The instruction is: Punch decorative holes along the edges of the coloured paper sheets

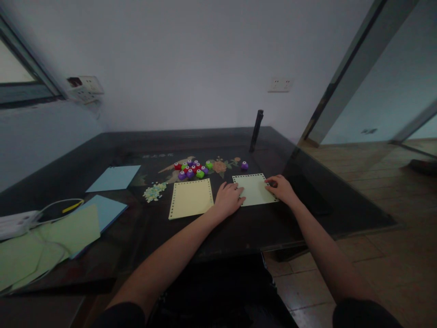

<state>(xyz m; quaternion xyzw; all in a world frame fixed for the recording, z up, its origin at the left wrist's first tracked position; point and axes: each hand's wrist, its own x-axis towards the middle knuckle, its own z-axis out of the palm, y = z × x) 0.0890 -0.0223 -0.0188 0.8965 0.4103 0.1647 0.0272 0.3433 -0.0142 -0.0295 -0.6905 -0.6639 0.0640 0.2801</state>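
Observation:
A pale green sheet of paper, punched with small holes along its top and side edges, lies flat on the dark table. My left hand rests open on its left edge, fingers spread. At the right edge, my right hand has its thumb and index finger closed together on the paper. Left of my left hand is a yellow sheet with similar holes along its borders. A single small purple knob-like piece with a white eye-like top stands beyond the green sheet.
Several similar pieces in red, green and purple cluster behind the yellow sheet. Paper bits are heaped to its left. Blue sheets, green sheets and a white power strip with cable lie left. A black upright stick stands behind.

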